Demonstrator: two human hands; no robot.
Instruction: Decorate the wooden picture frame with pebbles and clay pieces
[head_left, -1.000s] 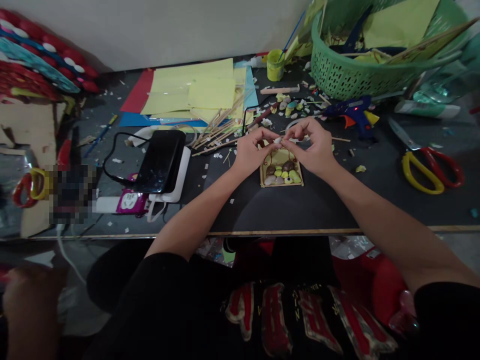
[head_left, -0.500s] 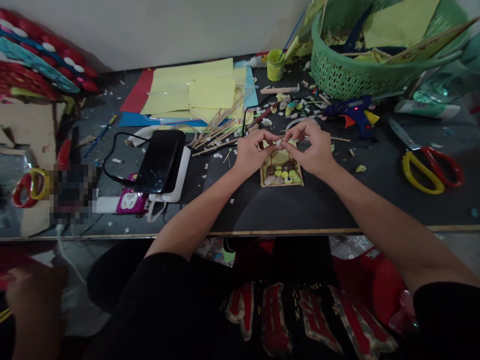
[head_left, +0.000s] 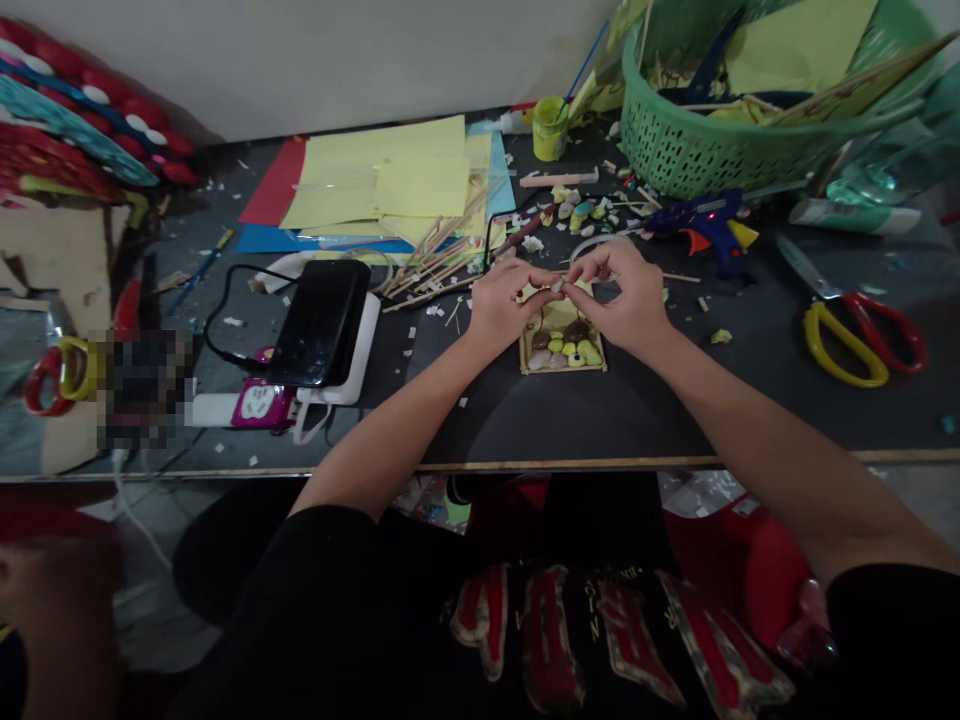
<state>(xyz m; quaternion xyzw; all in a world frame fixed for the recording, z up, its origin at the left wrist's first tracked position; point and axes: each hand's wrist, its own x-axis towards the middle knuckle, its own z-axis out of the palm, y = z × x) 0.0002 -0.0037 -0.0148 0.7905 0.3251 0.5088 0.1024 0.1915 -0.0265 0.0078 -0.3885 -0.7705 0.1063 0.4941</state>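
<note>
My left hand [head_left: 504,300] and my right hand [head_left: 628,297] meet fingertip to fingertip over a small yellow craft panel [head_left: 562,340] that lies on the dark table [head_left: 570,410]. Between the pinched fingertips sits a small pale pebble [head_left: 556,285]. Both hands are closed in a pinch on it. The panel has a stick frame and carries several brown, green and pale pebbles plus thin red curled lines.
A black phone [head_left: 319,320] on a white power bank lies to the left, with a bundle of sticks [head_left: 439,260] behind it. Blue glue gun [head_left: 705,225], yellow-red scissors [head_left: 862,330], green basket [head_left: 720,120] and coloured paper sheets [head_left: 390,180] surround the hands. Another person's hand [head_left: 52,610] shows at lower left.
My hands have stayed pinched together over the panel, shifting only slightly. The other person's hand at lower left has moved down and left.
</note>
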